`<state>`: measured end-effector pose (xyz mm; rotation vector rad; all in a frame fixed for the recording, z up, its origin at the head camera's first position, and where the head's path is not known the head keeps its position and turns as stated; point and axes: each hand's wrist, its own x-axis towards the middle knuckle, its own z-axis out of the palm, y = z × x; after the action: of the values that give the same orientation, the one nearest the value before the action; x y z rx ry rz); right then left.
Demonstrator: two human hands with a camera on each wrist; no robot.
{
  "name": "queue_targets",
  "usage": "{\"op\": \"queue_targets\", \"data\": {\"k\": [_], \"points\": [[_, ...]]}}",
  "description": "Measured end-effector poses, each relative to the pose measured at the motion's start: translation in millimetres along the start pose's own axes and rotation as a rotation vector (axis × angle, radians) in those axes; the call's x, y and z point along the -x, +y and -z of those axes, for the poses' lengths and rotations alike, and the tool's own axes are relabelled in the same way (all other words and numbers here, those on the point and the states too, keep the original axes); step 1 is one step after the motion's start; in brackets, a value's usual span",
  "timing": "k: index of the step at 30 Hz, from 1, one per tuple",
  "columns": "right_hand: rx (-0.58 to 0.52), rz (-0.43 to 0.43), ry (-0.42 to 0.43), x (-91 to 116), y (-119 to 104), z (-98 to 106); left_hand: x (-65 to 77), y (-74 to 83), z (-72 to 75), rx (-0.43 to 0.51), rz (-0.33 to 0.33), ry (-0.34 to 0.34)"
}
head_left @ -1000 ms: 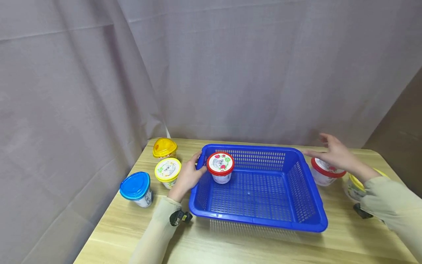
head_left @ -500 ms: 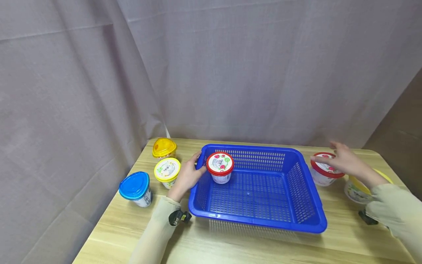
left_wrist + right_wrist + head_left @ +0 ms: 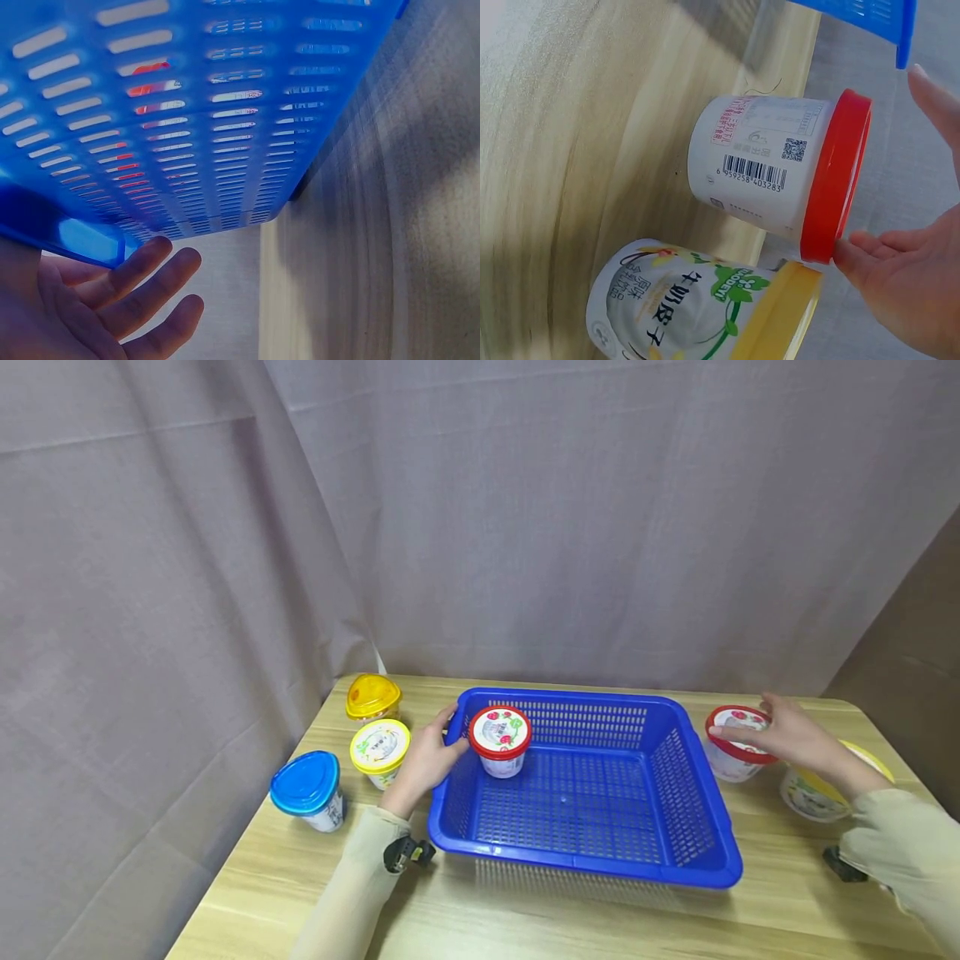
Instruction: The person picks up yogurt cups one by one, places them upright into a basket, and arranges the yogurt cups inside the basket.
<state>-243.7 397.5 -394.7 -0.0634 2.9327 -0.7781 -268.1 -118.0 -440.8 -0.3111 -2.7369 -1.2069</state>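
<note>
My left hand (image 3: pixel 427 762) rests at the left rim of a blue plastic basket (image 3: pixel 585 870), its fingers loosely extended in the left wrist view. Inside the basket, beside that hand, stands a white tub with a red lid (image 3: pixel 501 733). My right hand (image 3: pixel 799 740) reaches over a second red-lidded tub (image 3: pixel 731 767) on the table, right of the basket. In the right wrist view the fingertips (image 3: pixel 847 255) are at the edge of its lid, while the thumb stands apart. Beside this tub is a yellow-lidded tub (image 3: pixel 697 300), partly covered by my right forearm in the head view.
Left of the basket stand a tub with a round yellow lid (image 3: pixel 381 747), a tub with an orange-yellow lid (image 3: pixel 372 695) and a blue-lidded tub (image 3: pixel 306 783). A grey curtain (image 3: pixel 510 527) hangs behind the wooden table (image 3: pixel 510 922).
My right hand has moved right and down, from above the red-lidded tub to beside its lid. The left hand and basket have stayed nearly still.
</note>
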Motion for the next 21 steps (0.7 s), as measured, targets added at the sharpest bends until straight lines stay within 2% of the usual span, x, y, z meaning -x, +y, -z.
{"op": "queue_targets", "data": {"k": [14, 21], "points": [[-0.018, -0.005, 0.009, 1.1, 14.0, -9.2, 0.8, 0.5, -0.3, -0.004, -0.020, 0.006], [0.025, 0.006, 0.011, -1.4, 14.6, -10.8, 0.5, 0.2, -0.2, 0.014, -0.013, 0.004]]}}
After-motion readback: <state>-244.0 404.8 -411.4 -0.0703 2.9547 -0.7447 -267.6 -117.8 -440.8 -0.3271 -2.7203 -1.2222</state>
